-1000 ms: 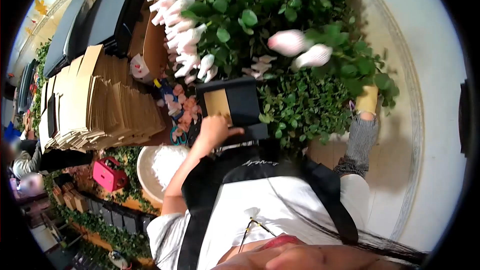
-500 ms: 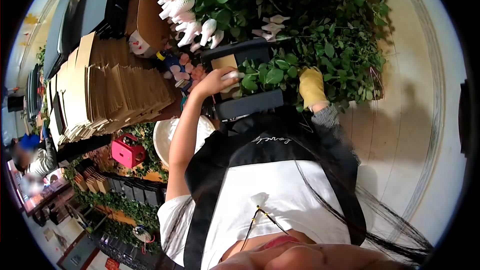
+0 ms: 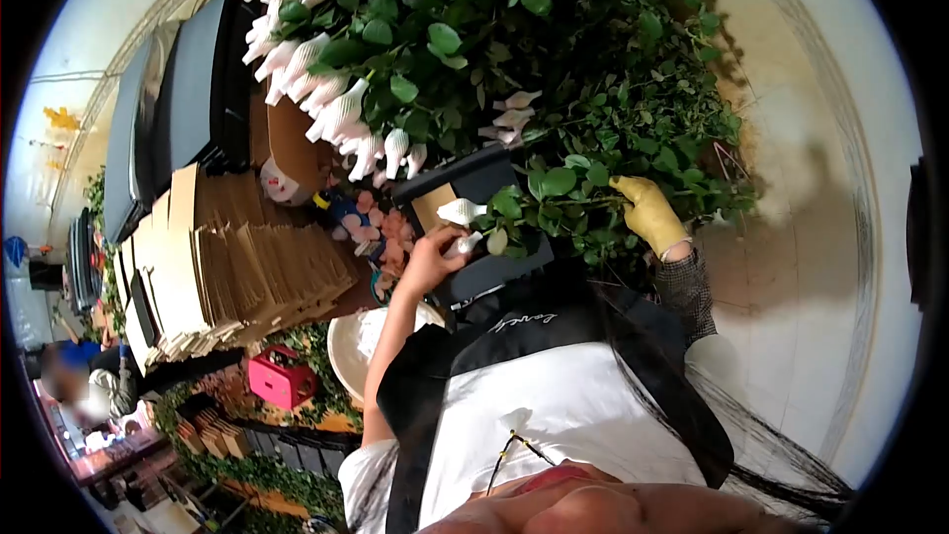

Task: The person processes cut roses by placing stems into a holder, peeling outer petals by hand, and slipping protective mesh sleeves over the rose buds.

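Observation:
My bare left hand [image 3: 432, 262] closes around a rose head in a white net sleeve [image 3: 465, 244], at the near side of a black tray [image 3: 484, 170]. Just beyond it lies another sleeved rose head [image 3: 461, 212], above a cardboard piece [image 3: 432, 203] in the tray. Leafy green stems [image 3: 554, 200] run from these heads to the right. On their far end my right hand [image 3: 652, 218], in a yellow glove, is closed with fingertips among the leaves and stems; the exact grip is partly hidden.
A large heap of roses [image 3: 474, 30], with white-sleeved heads [image 3: 341, 114] on the left, fills the far side. Stacked cardboard sheets [image 3: 247, 277] stand left, near pink flowers [image 3: 381, 227]. A white bucket [image 3: 346, 356] and pink stool [image 3: 282, 376] sit lower left. Another person [image 3: 109, 381] is farther off.
The view has shifted, so the scene sits lower. A second sleeved rose head now shows beside my left hand. My gloved hand has turned and reaches into the stems from the right.

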{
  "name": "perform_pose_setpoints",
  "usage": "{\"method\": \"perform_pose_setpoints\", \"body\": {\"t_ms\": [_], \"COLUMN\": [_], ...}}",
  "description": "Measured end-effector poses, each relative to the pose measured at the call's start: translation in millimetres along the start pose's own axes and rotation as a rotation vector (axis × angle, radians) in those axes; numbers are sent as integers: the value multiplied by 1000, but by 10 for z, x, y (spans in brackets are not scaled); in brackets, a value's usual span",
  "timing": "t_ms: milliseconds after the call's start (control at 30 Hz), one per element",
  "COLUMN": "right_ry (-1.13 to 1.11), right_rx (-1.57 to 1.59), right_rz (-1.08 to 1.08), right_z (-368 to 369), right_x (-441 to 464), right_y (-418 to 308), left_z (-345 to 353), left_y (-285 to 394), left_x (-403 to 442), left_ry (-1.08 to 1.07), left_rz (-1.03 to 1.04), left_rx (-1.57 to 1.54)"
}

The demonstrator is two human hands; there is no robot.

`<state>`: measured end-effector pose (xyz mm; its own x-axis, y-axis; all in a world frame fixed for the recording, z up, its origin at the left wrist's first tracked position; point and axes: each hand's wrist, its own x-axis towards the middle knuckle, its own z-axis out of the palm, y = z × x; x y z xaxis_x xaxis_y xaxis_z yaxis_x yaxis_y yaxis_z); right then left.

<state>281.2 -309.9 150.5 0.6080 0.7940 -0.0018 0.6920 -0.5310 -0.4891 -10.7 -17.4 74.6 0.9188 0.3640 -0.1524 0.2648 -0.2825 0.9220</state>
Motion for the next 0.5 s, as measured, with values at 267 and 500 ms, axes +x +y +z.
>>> {"method": "perform_pose_setpoints", "body": {"t_ms": [267,500], "right_ry": [714,317], "right_rx": [-233,-314], "right_rz": [245,-51], "right_z": [-1113,-458], "right_x": [-259,242], "right_y": [380,-213], "left_z": [69,45], "left_y": [121,-18], "left_x": [5,-20], "left_ry": [61,-12], "left_rz": [10,102], "left_rx": [94,24]}}
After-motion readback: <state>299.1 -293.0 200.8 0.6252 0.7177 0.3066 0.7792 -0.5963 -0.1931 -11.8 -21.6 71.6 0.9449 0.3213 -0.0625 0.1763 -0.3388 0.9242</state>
